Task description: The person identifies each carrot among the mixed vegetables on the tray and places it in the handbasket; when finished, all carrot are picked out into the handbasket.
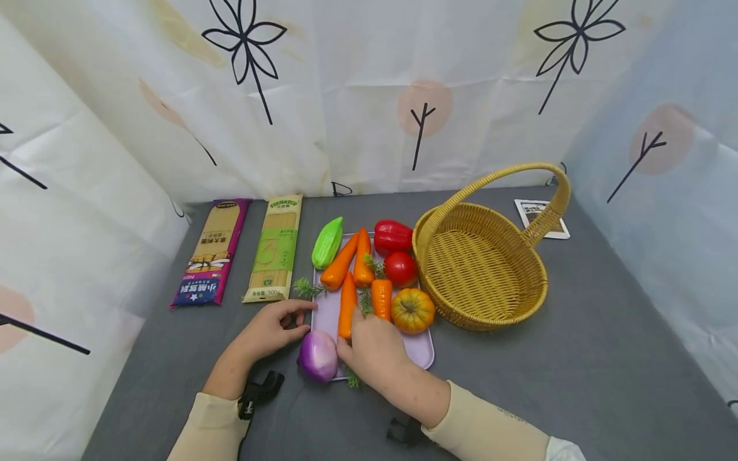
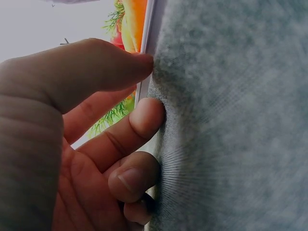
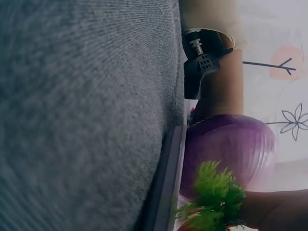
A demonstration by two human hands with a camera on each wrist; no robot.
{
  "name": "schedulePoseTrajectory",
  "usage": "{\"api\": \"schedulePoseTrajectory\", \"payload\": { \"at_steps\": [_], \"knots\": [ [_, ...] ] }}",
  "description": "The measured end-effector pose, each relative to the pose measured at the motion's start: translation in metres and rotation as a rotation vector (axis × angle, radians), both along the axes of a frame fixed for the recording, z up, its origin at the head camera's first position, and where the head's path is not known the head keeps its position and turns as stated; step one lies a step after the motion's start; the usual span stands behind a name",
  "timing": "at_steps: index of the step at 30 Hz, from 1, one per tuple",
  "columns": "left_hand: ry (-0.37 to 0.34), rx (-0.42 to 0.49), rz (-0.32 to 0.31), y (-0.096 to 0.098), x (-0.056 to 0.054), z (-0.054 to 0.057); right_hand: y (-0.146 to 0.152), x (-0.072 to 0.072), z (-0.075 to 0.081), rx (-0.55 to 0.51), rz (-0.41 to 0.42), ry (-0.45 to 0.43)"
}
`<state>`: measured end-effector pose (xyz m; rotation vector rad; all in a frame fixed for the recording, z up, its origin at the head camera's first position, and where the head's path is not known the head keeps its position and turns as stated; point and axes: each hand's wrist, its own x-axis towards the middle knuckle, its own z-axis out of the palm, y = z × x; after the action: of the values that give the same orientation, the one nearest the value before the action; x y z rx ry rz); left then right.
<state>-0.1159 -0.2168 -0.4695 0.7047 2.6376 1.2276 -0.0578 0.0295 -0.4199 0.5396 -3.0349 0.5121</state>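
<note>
My right hand (image 1: 380, 352) reaches over the front of a lilac tray (image 1: 425, 355) and grips a carrot (image 1: 348, 304), thumb on its left side. Leafy green (image 3: 214, 197) shows below that hand, beside a purple onion (image 1: 318, 356) at the tray's front left corner. At the tray's left rim, my left hand (image 1: 268, 330) rests with loosely bent fingers, and its thumb (image 2: 130, 67) touches the rim. Other carrots (image 1: 340, 262), a small pumpkin (image 1: 412, 311), a tomato (image 1: 400, 269), a red pepper (image 1: 393, 237) and a pale green vegetable (image 1: 327, 243) crowd the tray.
A yellow wicker basket (image 1: 484, 269) with a tall handle stands right of the tray, partly against it. Behind it lies a white-edged packet (image 1: 542, 218). Two pasta packs (image 1: 213, 253) lie at the left. Patterned cloth (image 1: 369, 96) surrounds the grey table (image 1: 576, 358).
</note>
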Motion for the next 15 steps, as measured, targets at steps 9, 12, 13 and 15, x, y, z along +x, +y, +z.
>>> {"api": "schedulePoseTrajectory", "payload": {
  "at_steps": [9,12,13,15],
  "knots": [
    [-0.005,-0.02,0.005,0.0012,0.0016,0.0022,-0.0024,0.0032,-0.0022,0.025,-0.016,0.022],
    [-0.01,-0.031,0.017,0.0019,0.0031,0.004,-0.0032,0.0039,-0.0026,0.027,-0.023,-0.007],
    [-0.013,-0.035,0.02,0.0022,0.0036,0.0047,-0.003,0.004,-0.0024,0.026,-0.021,-0.01],
    [-0.019,-0.04,0.025,0.0027,0.0045,0.0062,-0.0014,0.0043,0.0005,0.004,-0.022,-0.025]
  ]
}}
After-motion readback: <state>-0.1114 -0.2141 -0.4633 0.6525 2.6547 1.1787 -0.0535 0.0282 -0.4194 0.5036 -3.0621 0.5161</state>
